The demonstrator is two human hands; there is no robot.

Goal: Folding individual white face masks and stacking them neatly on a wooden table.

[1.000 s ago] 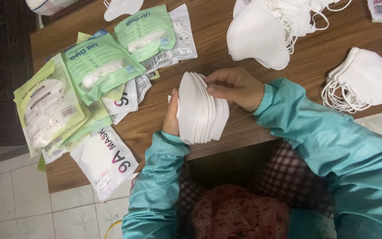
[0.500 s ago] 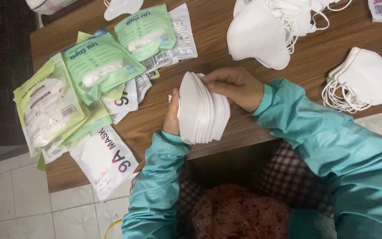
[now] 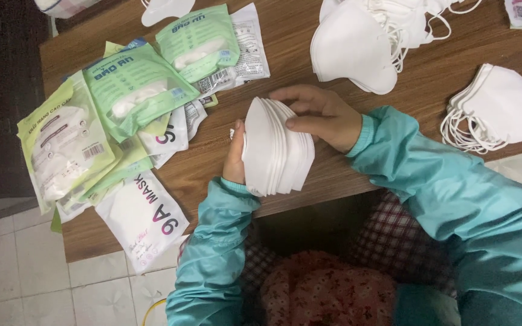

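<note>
A stack of white folded masks point(image 3: 276, 148) stands on edge near the centre of the frame, at the near edge of the wooden table. The masks are pressed flat together, their curved edges fanned slightly to the right. The left hand point(image 3: 235, 158) backs the stack from the left, and the right hand point(image 3: 321, 115) rests on its upper right side.
</note>
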